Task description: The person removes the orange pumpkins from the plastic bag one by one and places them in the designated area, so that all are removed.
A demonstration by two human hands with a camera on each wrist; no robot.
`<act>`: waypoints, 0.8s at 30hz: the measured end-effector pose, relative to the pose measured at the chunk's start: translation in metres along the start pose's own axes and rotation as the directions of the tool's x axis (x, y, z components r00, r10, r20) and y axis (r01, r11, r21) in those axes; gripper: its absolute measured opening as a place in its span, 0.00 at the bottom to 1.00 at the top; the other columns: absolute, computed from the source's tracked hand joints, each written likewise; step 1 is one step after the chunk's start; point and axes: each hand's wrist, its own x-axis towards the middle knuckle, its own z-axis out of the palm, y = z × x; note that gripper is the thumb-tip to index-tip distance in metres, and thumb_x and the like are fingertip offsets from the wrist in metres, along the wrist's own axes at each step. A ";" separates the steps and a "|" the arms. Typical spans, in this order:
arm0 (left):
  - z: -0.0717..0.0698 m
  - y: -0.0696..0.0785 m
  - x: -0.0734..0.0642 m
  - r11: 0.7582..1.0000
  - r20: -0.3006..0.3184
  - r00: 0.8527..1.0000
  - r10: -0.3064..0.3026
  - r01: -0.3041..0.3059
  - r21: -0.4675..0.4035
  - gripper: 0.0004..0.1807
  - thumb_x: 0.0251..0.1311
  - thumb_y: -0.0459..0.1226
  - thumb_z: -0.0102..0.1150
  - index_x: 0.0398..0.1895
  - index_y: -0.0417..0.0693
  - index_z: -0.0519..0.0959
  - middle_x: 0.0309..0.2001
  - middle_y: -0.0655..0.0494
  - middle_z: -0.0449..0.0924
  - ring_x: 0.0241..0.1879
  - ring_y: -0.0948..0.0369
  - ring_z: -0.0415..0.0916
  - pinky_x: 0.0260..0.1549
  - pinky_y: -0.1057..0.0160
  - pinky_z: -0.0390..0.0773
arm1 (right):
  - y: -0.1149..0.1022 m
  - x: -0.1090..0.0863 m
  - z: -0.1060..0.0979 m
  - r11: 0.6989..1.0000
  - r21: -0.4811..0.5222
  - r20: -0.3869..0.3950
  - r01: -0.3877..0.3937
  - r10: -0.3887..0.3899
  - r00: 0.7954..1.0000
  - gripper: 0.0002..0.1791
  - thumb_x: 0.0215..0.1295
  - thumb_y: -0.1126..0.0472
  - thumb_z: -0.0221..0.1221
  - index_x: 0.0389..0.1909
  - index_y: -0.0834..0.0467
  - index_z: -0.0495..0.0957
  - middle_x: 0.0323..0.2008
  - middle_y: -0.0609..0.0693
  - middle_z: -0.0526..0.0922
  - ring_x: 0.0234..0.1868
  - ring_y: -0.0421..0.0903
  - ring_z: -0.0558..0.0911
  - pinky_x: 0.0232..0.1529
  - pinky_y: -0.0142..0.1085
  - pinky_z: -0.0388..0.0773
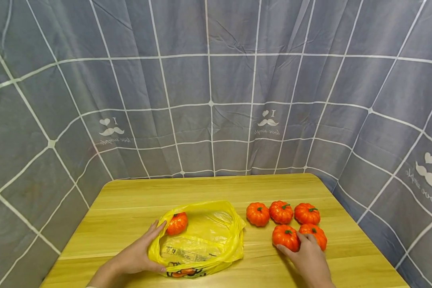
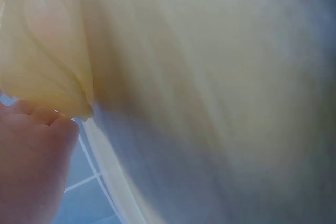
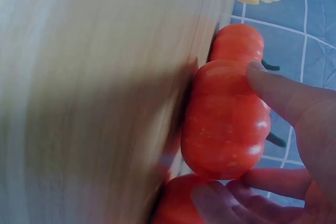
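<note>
In the head view, my left hand (image 1: 138, 251) holds the left rim of a yellow plastic bag (image 1: 237, 244), its thumb along the front edge. The bag lies on its base with its mouth spread, and one small orange pumpkin (image 1: 177, 224) sits inside at the left. In the left wrist view, the bag (image 2: 47, 51) hides that hand's fingertips. My right hand (image 1: 308, 258) grips the front-left pumpkin (image 1: 285, 237) of a group, thumb on one side and fingers on the other. Its fingers also lie against the neighbouring pumpkin (image 1: 318, 236). The gripped pumpkin (image 3: 226, 124) fills the middle of the right wrist view.
Behind the right hand stand three more pumpkins in a row: a left one (image 1: 257, 215), a middle one (image 1: 281, 212) and a right one (image 1: 307, 214). All rest on a wooden table (image 1: 209, 188). A grey checked curtain (image 1: 230, 80) surrounds the table's back and sides.
</note>
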 end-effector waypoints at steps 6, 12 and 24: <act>0.000 0.000 0.000 1.000 0.003 1.000 0.001 -0.001 -0.005 0.70 0.41 0.53 0.82 0.82 0.46 0.45 0.77 0.27 0.28 0.72 0.27 0.34 0.60 0.23 0.48 | -0.001 0.000 -0.001 1.000 -0.022 -0.047 0.012 -0.013 0.999 0.53 0.52 0.36 0.72 0.63 0.75 0.69 0.51 0.72 0.72 0.51 0.70 0.76 0.51 0.64 0.73; 0.000 0.000 0.001 1.000 0.004 1.000 -0.001 0.001 -0.012 0.70 0.41 0.53 0.82 0.82 0.47 0.45 0.77 0.27 0.29 0.72 0.27 0.34 0.61 0.23 0.47 | -0.017 0.003 -0.006 0.998 0.061 -0.121 0.033 -0.025 0.992 0.55 0.50 0.34 0.73 0.68 0.69 0.67 0.57 0.69 0.71 0.56 0.70 0.69 0.57 0.63 0.67; 0.002 0.002 0.001 1.000 -0.010 1.000 0.013 -0.012 0.007 0.70 0.40 0.55 0.81 0.82 0.48 0.45 0.77 0.28 0.30 0.72 0.27 0.37 0.61 0.24 0.49 | -0.073 0.018 0.021 0.947 0.221 -0.224 0.233 -0.184 0.957 0.50 0.43 0.39 0.79 0.63 0.65 0.74 0.56 0.61 0.76 0.58 0.63 0.73 0.57 0.60 0.71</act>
